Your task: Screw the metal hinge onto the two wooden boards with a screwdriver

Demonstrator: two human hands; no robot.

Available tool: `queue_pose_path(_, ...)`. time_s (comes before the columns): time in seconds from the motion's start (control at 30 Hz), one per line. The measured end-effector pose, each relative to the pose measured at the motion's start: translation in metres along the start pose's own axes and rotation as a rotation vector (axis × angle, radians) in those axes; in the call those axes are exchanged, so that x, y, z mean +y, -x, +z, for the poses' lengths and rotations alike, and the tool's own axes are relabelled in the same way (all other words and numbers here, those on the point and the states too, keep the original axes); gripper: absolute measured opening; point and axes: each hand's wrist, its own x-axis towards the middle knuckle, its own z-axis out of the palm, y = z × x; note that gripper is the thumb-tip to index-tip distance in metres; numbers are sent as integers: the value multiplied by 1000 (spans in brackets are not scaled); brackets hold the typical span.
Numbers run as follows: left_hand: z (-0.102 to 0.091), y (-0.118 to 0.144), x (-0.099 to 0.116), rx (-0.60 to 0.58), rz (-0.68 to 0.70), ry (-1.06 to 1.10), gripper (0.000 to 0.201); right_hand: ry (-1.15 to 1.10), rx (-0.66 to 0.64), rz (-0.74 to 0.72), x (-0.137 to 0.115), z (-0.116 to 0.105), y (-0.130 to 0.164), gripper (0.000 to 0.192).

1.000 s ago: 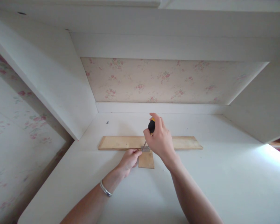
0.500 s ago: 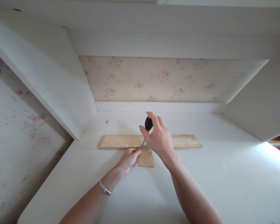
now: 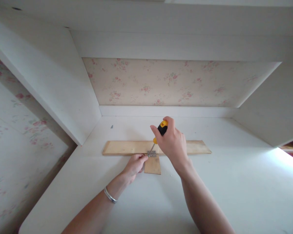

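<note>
My right hand (image 3: 174,143) is closed around the black and yellow handle of a screwdriver (image 3: 162,128), thumb and forefinger on the grip. Its shaft slants down and left, the tip reaching a small metal hinge (image 3: 151,153). That hinge lies across a long, pale wooden strip (image 3: 127,147) and a short wooden piece (image 3: 152,166) in front of it. My left hand (image 3: 134,165) pinches at the hinge's left edge, right by the screwdriver tip; whatever is between these fingertips is too small to make out. A silver bangle circles the left wrist.
The wood lies on a white board surface (image 3: 217,182) with white side panels (image 3: 48,71) left and right. A small screw-like item (image 3: 111,126) rests behind the strip at left. Flowered wallpaper (image 3: 146,81) shows through the back, and a white panel hangs overhead.
My right hand has shifted slightly right, and the screwdriver now leans further to the right, showing more of its yellow end. My left hand stays in place at the hinge.
</note>
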Motion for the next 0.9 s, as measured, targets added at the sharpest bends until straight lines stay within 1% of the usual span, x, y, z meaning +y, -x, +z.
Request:
queue_pose_path(0.07, 0, 0, 0, 5, -1, -11, 26, -34, 12, -9, 4, -1, -2, 48)
queue_pose_path(0.17, 0, 0, 0, 2, 2, -10, 27, -117, 19, -80, 8, -5, -5, 45)
queue_pose_path(0.33, 0, 1, 1, -4, 3, 23, 25, -263, -44, -154, 7, -11, -4, 55)
queue_pose_path(0.4, 1, 0, 1, -2, 6, 26, 25, -305, -82, -191, 4, -10, -2, 52)
queue_pose_path(0.5, 1, -1, 0, -10, 7, 30, 25, -277, -73, -206, -1, -5, 1, 42)
queue_pose_path(0.6, 1, -2, -1, -6, 18, 20, 25, -236, -25, -181, -5, 0, 2, 39)
queue_pose_path(0.67, 1, -2, -1, 2, 26, 3, 25, -249, -50, -185, -6, 0, 2, 40)
queue_pose_path(0.8, 1, -2, -2, -4, 36, -5, 24, -247, -106, -198, -7, -3, 4, 52)
queue_pose_path(0.9, 1, -2, -2, -11, 38, 1, 24, -205, -79, -144, -9, -5, 5, 47)
